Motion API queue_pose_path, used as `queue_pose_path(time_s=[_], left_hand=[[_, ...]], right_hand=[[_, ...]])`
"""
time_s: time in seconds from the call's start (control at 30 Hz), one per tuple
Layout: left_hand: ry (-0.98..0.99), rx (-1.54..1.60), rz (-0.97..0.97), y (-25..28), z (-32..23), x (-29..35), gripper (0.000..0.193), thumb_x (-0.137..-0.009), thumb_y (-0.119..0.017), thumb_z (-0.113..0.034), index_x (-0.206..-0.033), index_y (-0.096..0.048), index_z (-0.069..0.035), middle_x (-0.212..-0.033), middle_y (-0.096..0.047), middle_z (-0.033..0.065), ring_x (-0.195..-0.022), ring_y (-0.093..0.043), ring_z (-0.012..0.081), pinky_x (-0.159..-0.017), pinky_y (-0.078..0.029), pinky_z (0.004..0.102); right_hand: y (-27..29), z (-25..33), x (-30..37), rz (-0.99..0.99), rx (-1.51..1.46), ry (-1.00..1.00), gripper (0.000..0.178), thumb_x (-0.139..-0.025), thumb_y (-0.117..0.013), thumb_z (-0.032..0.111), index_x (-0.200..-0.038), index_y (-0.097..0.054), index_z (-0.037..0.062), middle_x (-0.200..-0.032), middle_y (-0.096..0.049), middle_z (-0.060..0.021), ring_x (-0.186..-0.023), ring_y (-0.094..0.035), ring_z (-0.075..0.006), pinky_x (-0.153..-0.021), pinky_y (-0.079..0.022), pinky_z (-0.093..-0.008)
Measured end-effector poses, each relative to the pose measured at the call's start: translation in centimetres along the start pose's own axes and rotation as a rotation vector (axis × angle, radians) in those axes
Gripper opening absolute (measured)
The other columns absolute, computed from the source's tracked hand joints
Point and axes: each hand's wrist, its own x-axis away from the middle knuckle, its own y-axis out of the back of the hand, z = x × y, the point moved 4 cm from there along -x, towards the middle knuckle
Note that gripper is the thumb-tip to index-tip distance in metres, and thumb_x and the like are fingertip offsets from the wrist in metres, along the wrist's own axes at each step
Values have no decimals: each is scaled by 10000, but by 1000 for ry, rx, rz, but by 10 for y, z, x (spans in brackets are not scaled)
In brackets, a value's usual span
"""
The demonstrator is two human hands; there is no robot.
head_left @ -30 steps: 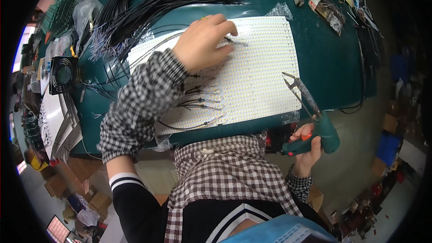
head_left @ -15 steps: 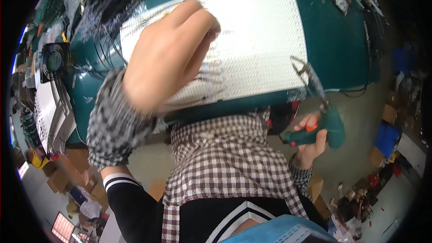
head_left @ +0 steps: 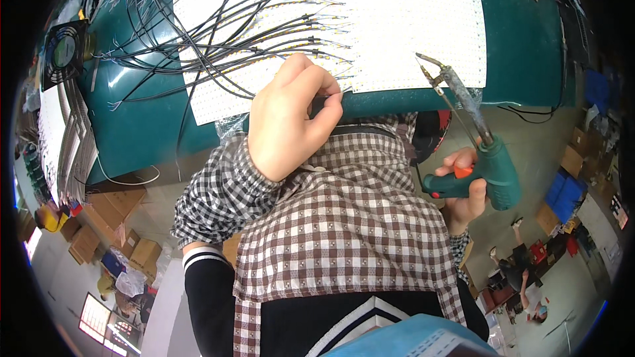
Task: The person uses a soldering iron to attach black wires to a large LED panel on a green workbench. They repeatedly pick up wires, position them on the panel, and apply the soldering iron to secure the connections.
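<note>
My right hand (head_left: 467,188) grips a green soldering gun (head_left: 504,175) with an orange-red trigger. The gun's metal tip points up and left, over the near right part of a white dotted panel (head_left: 417,20). At the panel's near edge, my left hand (head_left: 294,116) has thumb and forefinger pinched together. What lies between those fingertips is hidden. Several black cables (head_left: 231,46) fan across the panel's left side, their thin bare wire ends lined up near its middle. The lowest cables run up to my left hand.
The panel rests on a green tabletop (head_left: 529,59). At the left stand a black fan (head_left: 65,54) and a stack of white sheets (head_left: 63,139). Cardboard boxes (head_left: 142,254) sit on the floor at the lower left. A person (head_left: 522,271) is visible far off at the lower right.
My left hand has moved down and right from over the panel to its near edge, uncovering the cables. The soldering gun stays in my right hand, shifted slightly right. The whole view has shifted.
</note>
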Motion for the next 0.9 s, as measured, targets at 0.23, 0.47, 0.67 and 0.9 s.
queue_pose_path(time_s=[0.23,0.47,0.67,0.9], left_hand=[[1,105,-10,-11,0,-3,76,-766,-665,-4,-817,-626,-44,-809,-526,31,-628,-474,109,-548,-396,241],[-75,-2,-42,-17,-3,-7,80,-742,-677,-37,-774,-608,-59,-787,-526,55,-612,-529,204,-553,-437,318],[-82,-17,-26,-16,-3,-7,94,-732,-679,-44,-764,-592,-58,-784,-526,87,-650,-565,276,-571,-462,372],[-104,-27,35,-14,-3,-12,92,-739,-671,-59,-778,-588,-55,-795,-532,104,-686,-579,308,-592,-469,395]], right_hand=[[2,-4,19,-12,166,-50,568,-894,-662,388,-1147,-553,-109,-1032,-631,-235,-891,-677,-314,-760,-599,-388],[-2,-7,25,27,124,-53,482,-871,-714,268,-1128,-565,-110,-1033,-633,-207,-976,-653,-317,-806,-594,-411],[0,-13,28,95,236,-128,663,-824,-792,267,-1270,-484,-114,-982,-671,-157,-931,-674,-239,-832,-569,-379],[0,-17,33,62,352,-48,771,-792,-828,307,-1325,-463,-116,-943,-713,-133,-886,-702,-217,-849,-558,-361]])
